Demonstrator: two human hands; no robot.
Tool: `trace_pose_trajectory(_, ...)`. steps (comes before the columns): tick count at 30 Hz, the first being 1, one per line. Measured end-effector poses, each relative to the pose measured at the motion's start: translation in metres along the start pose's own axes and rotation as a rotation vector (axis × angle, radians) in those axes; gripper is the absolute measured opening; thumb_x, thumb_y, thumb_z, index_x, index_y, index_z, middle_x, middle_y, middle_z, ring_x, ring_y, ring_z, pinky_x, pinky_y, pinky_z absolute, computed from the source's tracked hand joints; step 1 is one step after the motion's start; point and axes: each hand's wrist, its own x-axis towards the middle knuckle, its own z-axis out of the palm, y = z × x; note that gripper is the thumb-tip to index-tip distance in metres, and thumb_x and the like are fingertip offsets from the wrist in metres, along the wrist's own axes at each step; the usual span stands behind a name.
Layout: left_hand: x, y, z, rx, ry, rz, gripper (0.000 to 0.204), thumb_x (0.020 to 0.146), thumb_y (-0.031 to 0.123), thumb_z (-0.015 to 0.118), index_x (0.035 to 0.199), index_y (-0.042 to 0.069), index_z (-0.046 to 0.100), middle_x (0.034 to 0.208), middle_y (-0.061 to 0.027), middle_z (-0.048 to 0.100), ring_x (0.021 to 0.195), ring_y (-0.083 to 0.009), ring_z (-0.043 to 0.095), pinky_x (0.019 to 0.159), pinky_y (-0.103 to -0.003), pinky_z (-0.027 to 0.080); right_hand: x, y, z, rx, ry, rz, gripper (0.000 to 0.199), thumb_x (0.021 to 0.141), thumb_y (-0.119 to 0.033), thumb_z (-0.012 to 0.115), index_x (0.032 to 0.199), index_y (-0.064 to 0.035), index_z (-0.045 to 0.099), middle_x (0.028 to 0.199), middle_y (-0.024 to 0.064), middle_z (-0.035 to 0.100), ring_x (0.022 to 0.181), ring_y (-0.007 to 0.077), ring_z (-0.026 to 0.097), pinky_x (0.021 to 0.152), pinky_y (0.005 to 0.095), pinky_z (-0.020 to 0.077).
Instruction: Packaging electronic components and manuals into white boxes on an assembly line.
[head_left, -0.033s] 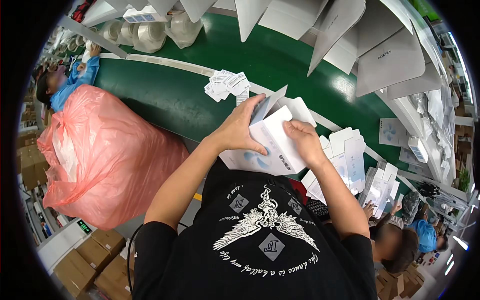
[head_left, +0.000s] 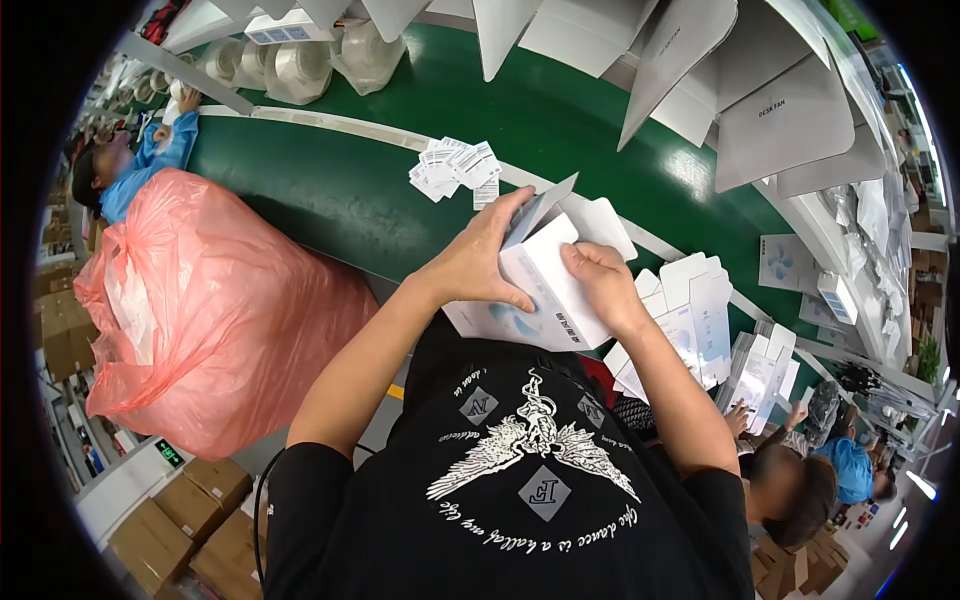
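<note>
I hold a white cardboard box (head_left: pixel 548 300) in front of my chest with both hands. My left hand (head_left: pixel 478 262) grips its left side, fingers spread over the upper edge. My right hand (head_left: pixel 600 285) is closed on its right side. The box's top flaps (head_left: pixel 590 215) stand open, pointing away from me. It hangs over the near edge of the green conveyor belt (head_left: pixel 330 195). A stack of flat white box blanks (head_left: pixel 695 315) lies just right of my right forearm.
A loose pile of small white cards (head_left: pixel 455 168) lies on the belt beyond the box. A big pink plastic bag (head_left: pixel 210 310) stands to my left. A co-worker in blue (head_left: pixel 150 155) is far left, another person (head_left: pixel 790 485) lower right. Brown cartons (head_left: pixel 190 515) sit below left.
</note>
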Motion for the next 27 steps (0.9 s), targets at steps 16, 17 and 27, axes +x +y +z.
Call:
trace_pose_trajectory(16,-0.047,0.000,-0.028,0.058,-0.094,-0.033,0.082,0.070,0.044,0.097,0.137,0.018,0.057,0.150,-0.0200,0.047,0.132,-0.0441,0.056,0.111,-0.047,0.048,-0.003,0.097,0.014,0.883,0.094,-0.081,0.066,0.106,-0.023,0.070,0.162,-0.0050,0.040,0.144,0.0153,0.067,0.124,0.0271,0.068,0.106,0.0418,0.0548)
trace_pose_trajectory(17,-0.050,-0.001,-0.024,0.051,-0.079,-0.020,0.080,0.070,0.043,0.097,0.135,0.017,0.058,0.151,-0.0199,0.047,0.132,-0.0441,0.056,0.112,-0.047,0.048,-0.002,0.086,0.024,0.768,0.133,-0.162,0.064,0.104,-0.022,0.073,0.159,-0.0041,0.045,0.144,0.0157,0.068,0.123,0.0257,0.068,0.105,0.0400,0.0550)
trace_pose_trajectory(27,-0.069,-0.029,-0.003,-0.126,0.029,-0.121,0.101,0.071,0.047,0.098,0.150,0.014,0.043,0.155,-0.0229,0.048,0.142,-0.0435,0.051,0.118,-0.048,0.043,0.016,0.071,0.007,-0.213,-0.007,0.076,0.054,0.091,-0.022,0.088,0.136,-0.0004,0.067,0.115,0.0163,0.074,0.113,0.0179,0.069,0.093,0.0296,0.0567)
